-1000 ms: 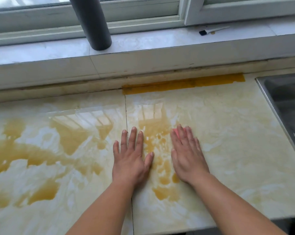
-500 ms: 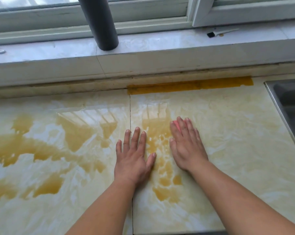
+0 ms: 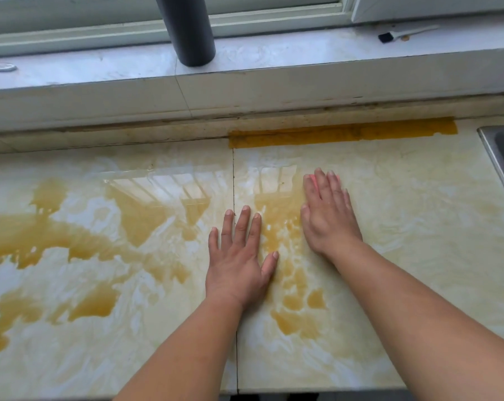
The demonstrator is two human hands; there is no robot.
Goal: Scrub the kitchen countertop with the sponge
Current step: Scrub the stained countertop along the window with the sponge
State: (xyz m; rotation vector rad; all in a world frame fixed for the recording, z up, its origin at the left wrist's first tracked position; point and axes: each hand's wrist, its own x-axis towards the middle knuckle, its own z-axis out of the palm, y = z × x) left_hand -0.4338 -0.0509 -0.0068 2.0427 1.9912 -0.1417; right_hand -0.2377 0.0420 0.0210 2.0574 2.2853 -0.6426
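Head view shows my right hand (image 3: 329, 214) pressing flat, fingers straight and together, on a thin pink sponge (image 3: 314, 180) peeking out beneath my fingertips. Just left of it, my left hand (image 3: 239, 256) lies flat, fingers slightly spread, on the glossy cream marble countertop (image 3: 418, 256) among yellow-brown puddles (image 3: 94, 302).

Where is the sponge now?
In the head view the pink sponge lies on the countertop under the flat right hand, right of the tile seam; only its edge shows at the fingertips.

Sink (image 3: 502, 163) right; pipe (image 3: 190, 30) behind.
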